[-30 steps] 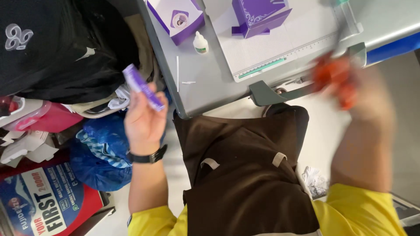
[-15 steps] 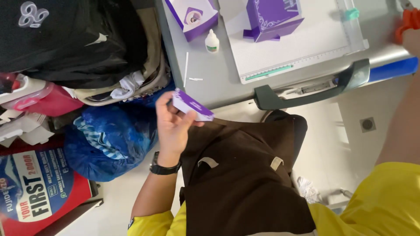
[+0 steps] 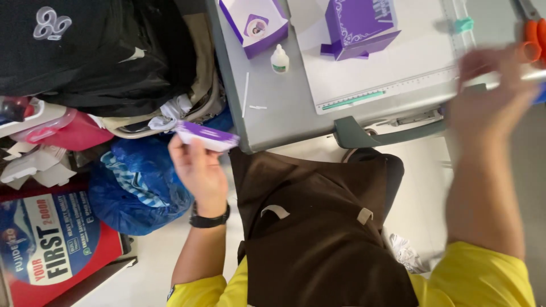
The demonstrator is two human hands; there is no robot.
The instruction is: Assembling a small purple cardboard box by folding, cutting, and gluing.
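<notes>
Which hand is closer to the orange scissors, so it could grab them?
Likely the right hand. It is blurred but reaches up beside the orange scissors on the table. The left hand is far off, holding a purple and white card piece.

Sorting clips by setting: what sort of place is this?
Probably a paper-craft workstation: a grey table bears a paper trimmer, a small glue bottle and purple paper boxes.
</notes>
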